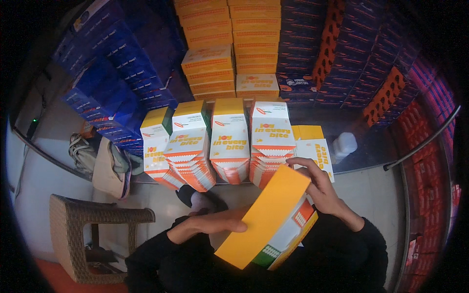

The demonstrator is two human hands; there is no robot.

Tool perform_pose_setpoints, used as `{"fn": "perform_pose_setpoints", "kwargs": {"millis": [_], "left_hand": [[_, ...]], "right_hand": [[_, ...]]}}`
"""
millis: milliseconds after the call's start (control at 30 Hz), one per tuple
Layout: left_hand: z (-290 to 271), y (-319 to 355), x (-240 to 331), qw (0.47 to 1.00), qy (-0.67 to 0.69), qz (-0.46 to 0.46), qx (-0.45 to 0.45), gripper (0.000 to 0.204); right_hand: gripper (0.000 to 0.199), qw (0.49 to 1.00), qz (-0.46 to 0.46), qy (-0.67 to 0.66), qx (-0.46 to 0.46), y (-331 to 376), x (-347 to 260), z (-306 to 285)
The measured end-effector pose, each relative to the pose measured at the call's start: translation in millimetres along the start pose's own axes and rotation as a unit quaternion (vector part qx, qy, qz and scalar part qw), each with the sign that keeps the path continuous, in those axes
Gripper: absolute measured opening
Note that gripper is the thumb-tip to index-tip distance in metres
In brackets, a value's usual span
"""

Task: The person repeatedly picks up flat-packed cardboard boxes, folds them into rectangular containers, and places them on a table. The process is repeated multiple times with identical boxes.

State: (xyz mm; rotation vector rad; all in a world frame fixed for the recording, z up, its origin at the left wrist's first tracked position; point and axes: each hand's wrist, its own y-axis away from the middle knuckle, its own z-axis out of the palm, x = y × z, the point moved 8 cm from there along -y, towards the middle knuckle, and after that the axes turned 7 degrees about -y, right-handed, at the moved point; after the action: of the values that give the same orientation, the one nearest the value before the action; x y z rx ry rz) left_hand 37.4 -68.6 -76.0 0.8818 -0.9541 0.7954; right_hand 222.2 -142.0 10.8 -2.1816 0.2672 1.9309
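Both hands, left hand (210,225) and right hand (320,188), grasp a yellow carton (266,215) at lower centre; tilted, it may slip onto the leaning stacks (229,146).

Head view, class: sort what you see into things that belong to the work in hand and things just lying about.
In hand: yellow carton, left hand, right hand, row of matching cartons.
Lying about: wicker stool, white bottle, cloth bag, blue box stacks.
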Motion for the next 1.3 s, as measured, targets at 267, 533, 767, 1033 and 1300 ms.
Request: {"fn": "perform_pose_setpoints", "kwargs": {"millis": [267,533,767,1033,1300], "left_hand": [[-40,17,-18,0.969,-0.002,-0.063,0.237,0.065],[-52,18,54,0.816,-0.316,0.121,0.469,0.067],[-85,69,38,0.704,-0.175,0.029,0.688,0.072],[-74,68,65,0.747,-0.194,0.192,0.606,0.083],[-102,112,39,0.71,-0.077,0.191,0.673,0.057]], "right_hand": [[0.057,0.957,-0.118,0.264,0.028,4,-22,6],[0.067,0.955,-0.038,0.251,0.153,8,-21,-27],[0.072,0.983,-0.148,0.106,0.008,13,-52,-3],[0.069,0.997,0.019,-0.081,0.001,10,-21,-7],[0.064,0.975,-0.009,-0.221,-0.029,9,-24,-13]]}}
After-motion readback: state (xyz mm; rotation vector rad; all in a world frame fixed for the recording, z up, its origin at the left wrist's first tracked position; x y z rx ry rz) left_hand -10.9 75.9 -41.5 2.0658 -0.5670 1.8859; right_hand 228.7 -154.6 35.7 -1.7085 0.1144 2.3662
